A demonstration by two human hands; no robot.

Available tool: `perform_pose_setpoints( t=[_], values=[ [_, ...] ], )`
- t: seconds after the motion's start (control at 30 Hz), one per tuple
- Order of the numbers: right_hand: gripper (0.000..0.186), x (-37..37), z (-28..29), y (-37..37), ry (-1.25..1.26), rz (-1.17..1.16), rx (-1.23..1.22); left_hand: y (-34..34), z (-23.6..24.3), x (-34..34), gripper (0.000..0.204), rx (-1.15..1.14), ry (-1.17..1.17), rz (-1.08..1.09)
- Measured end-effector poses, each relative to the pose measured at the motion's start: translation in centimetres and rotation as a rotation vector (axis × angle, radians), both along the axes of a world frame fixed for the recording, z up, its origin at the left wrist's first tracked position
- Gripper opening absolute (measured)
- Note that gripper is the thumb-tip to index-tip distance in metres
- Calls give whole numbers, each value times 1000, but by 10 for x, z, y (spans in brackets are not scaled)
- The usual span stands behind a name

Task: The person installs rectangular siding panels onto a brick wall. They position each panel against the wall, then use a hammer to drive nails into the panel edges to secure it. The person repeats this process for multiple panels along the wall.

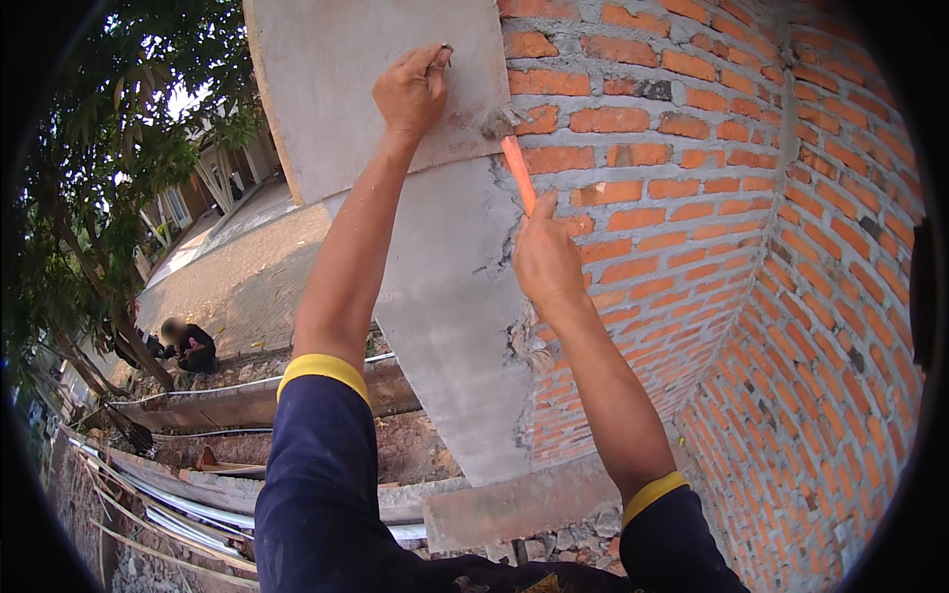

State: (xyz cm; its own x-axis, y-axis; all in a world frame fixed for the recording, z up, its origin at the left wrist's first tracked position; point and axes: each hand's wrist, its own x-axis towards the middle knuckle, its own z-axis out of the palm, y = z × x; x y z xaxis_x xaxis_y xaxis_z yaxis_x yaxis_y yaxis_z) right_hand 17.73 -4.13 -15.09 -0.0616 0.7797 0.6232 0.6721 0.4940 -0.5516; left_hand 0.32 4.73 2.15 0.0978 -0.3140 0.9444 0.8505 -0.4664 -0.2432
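Note:
My left hand [411, 91] is raised against a flat grey panel [346, 89] at the top. Its thumb and fingers pinch a small dark nail [448, 47], of which only one end shows. My right hand [549, 259] is closed round the orange handle of a hammer [520, 176], lower and to the right. The hammer's grey head lies near the panel's lower right corner, where panel and bricks meet; whether it touches is unclear. Below the panel runs a smooth grey plastered strip [435, 267] with a ragged right edge.
A red brick wall [672, 208] fills the right side and turns a corner. At lower left lie long pipes and strips [198, 504] beside a low ledge [395, 385]. Farther off, a person [193, 346] crouches near a tree [129, 326] beside paving [257, 287].

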Motion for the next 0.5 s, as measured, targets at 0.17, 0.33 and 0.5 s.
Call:
perform_pose_setpoints(
  t=[0.17, 0.33, 0.5],
  values=[
    [53, 2, -1, 2, 32, 18, -28, -3, 22, -3, 6, -4, 45, 38],
    [54, 3, -3, 6, 10, -1, -9, -1, 16, 0, 5, 1, 37, 53],
    [55, 5, -3, 3, 44, 39, -28, 0, 16, 1, 8, -13, 17, 97]
  ],
)
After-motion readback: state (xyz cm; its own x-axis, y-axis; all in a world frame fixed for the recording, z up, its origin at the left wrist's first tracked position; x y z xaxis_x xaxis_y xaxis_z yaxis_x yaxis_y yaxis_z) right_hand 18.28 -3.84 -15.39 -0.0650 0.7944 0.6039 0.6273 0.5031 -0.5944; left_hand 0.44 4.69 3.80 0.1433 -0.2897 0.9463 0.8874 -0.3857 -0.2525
